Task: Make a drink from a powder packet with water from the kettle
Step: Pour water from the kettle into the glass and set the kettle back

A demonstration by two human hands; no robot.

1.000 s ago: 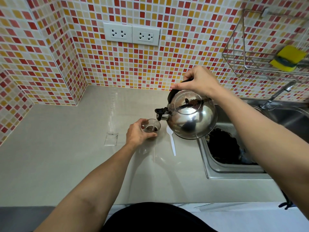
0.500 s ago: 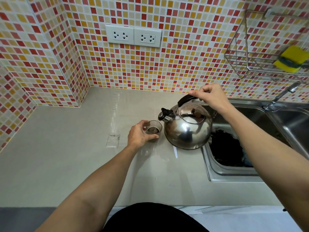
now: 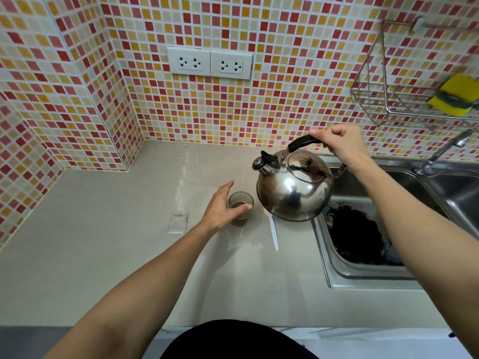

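Now R hand (image 3: pixel 342 146) on kettle (image 3: pixel 294 190).

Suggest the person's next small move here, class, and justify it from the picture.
Probably pick up the white spoon and stir. The cup already holds brown liquid, the kettle rests upright on the counter with the right hand on its handle, and the left hand is opening beside the cup.

Your left hand (image 3: pixel 220 206) covers the left wall of the glass (image 3: pixel 241 207), so contact there cannot be confirmed. The kettle (image 3: pixel 294 189) hides the upper end of the white spoon (image 3: pixel 273 233). The sponge (image 3: pixel 456 95) and faucet (image 3: pixel 444 151) are blurred. The sink (image 3: pixel 363 275) is cut off at the right edge.
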